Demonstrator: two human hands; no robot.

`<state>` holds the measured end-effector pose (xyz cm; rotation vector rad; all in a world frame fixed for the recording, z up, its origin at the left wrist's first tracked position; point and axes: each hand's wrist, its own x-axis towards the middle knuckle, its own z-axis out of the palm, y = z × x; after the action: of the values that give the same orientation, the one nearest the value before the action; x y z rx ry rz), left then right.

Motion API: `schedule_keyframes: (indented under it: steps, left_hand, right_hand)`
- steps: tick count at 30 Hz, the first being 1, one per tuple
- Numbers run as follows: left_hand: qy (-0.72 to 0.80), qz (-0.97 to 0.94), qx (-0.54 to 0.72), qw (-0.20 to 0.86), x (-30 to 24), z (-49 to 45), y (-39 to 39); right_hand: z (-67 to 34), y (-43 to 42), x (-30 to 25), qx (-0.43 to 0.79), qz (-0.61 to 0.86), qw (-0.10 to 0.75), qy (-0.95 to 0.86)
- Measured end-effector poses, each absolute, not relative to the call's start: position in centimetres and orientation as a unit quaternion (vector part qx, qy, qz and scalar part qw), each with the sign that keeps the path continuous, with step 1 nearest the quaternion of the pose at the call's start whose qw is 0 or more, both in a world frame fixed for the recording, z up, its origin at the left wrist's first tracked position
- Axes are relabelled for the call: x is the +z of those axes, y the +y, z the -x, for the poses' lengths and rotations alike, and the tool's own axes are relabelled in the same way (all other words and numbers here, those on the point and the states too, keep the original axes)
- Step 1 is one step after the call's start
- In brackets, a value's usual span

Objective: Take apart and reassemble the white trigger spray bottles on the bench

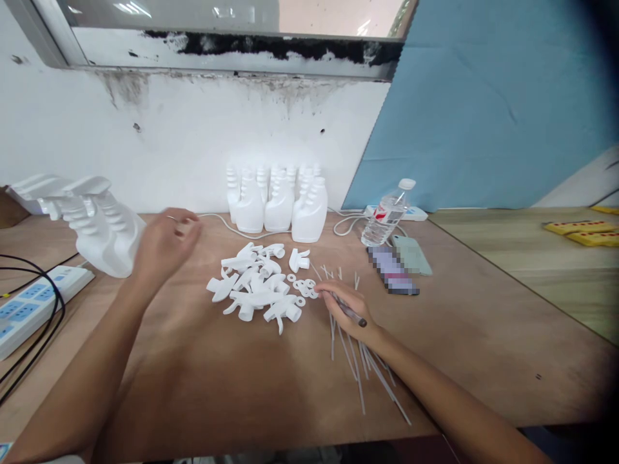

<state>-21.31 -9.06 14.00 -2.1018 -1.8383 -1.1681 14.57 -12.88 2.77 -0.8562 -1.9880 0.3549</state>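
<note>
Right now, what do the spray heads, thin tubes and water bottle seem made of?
Spray heads: probably moulded plastic, white and smooth, judging by their rounded, one-colour shapes.
Thin tubes: likely plastic too, pale, slim and straight; too fine to tell glossy from matt.
Water bottle: most likely clear, glossy plastic, as its see-through walls catch highlights.

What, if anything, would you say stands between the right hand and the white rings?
Nothing visible does: the right hand, gripping a pen-like tool, is close beside the white rings, though contact is unclear. The spray heads lie left of and beyond them.
</note>
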Motion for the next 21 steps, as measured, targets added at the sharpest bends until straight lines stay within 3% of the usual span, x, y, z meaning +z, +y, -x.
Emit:
schedule_keyframes:
  steps: [4,6,15,21]
  left_hand:
    - [-0.576,0.617,-0.461,0.276,16.0,25.7,-9.3]
    - [-0.588,0.575,-0.468,0.323,16.5,27.5,-9.7]
    - [-0.698,0.534,-0.415,0.235,15.7,31.0,-8.5]
    - [-0.623,0.544,-0.501,0.255,16.4,29.5,-8.9]
  right_hand:
    - [-14.5,-12.9,2.7,0.14,0.34,0.459,-0.809]
    - [-14.5,-12.9,2.6,0.143,0.34,0.455,-0.81]
    - [-14.5,-12.8,2.4,0.145,0.342,0.451,-0.811]
    - [-14.5,-12.9,2.8,0.135,0.34,0.46,-0.809]
